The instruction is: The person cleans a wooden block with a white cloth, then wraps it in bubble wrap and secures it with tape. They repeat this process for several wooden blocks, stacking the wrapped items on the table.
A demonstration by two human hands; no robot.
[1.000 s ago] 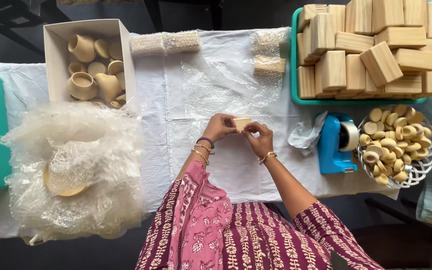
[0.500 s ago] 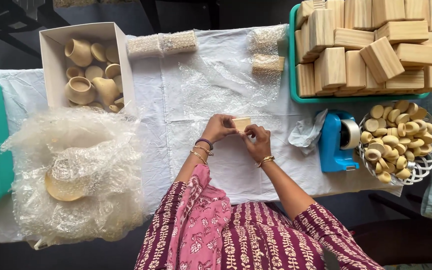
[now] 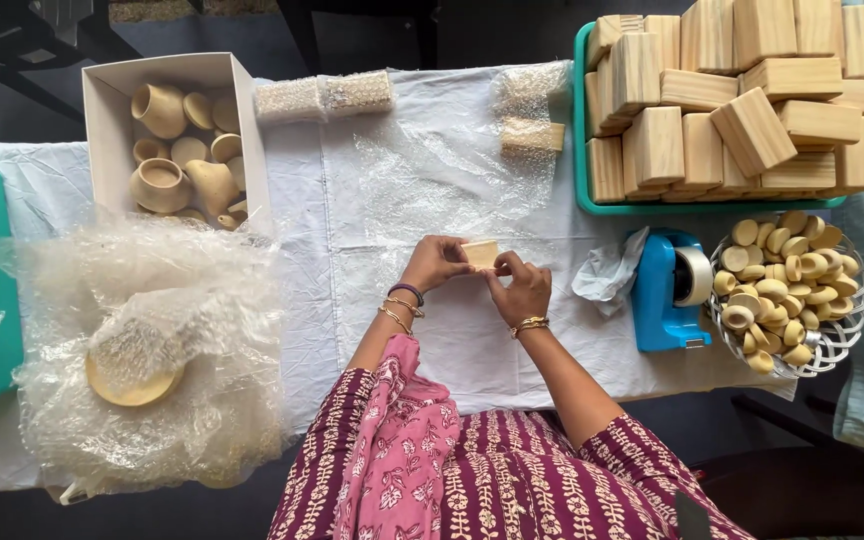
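Little has moved: both hands stay mid-table, left hand and right hand pinching the small wooden piece between fingertips. Keep it steady over the bubble wrap sheet.

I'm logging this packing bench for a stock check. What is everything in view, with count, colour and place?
small block: one, pale tan, held between both hands at table centre
wooden boxes: many, light wood, stacked in a green tray, far right
round pieces: many, cream, in a white wire bowl, right
tape dispenser: one, blue, left of the bowl
clay pots: several, beige, in a white carton, far left
bubble wrap: large heap, clear, near left, over a tan disc
wrapped bundles: about four, along the far edge
tablecloth: one, white
left hand: grip on the block
right hand: grip on the block
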